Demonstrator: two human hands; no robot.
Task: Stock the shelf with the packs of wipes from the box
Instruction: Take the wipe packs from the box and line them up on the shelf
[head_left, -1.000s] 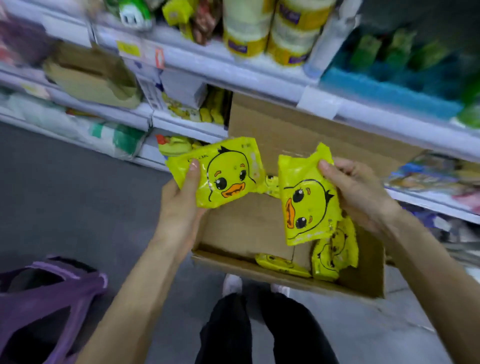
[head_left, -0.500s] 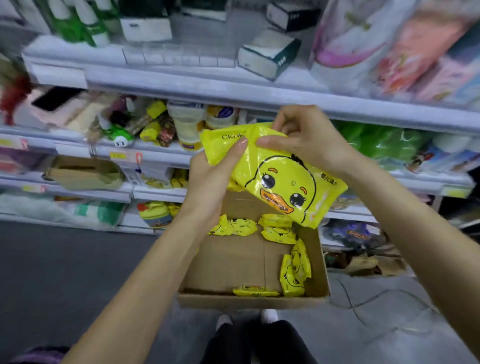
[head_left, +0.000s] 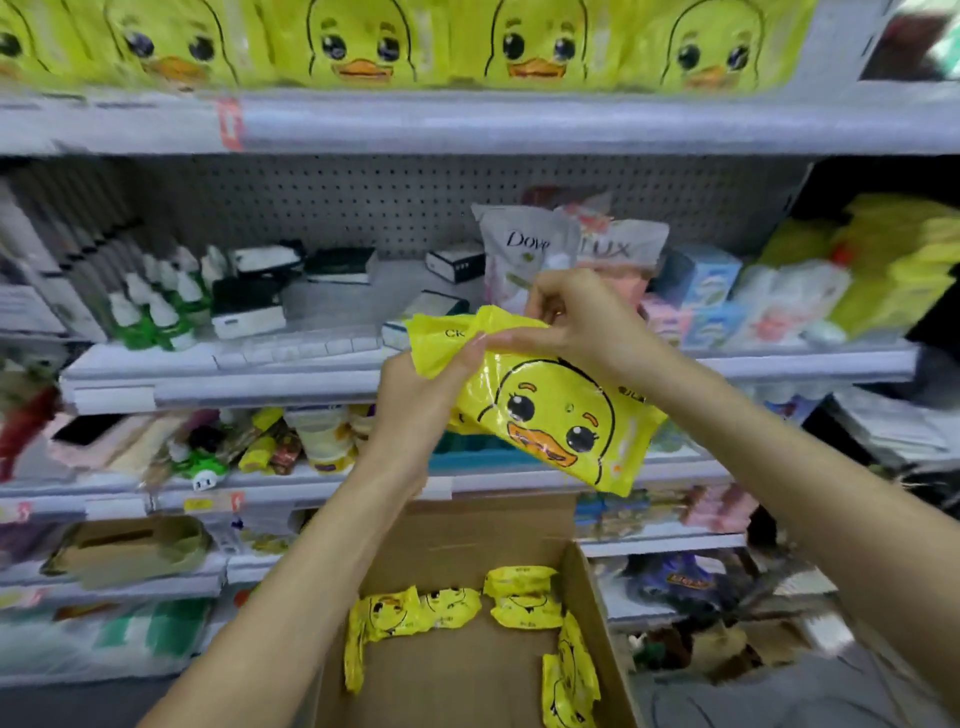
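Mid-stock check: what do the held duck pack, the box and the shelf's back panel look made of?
The duck pack looks like thin glossy plastic film: wrinkles, glare. The box: matte brown cardboard, probably corrugated, creased flap. The back panel: grey sheet with rows of holes, likely painted metal.

Dove pouch (head_left: 519, 254) touching Lux pouch (head_left: 621, 248); white bottles (head_left: 156, 306) left

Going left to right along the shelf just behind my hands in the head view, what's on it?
White-and-green bottles → black-and-white boxes → Dove pouch → Lux pouch → blue boxes → white floral packs → blurred yellow packages.
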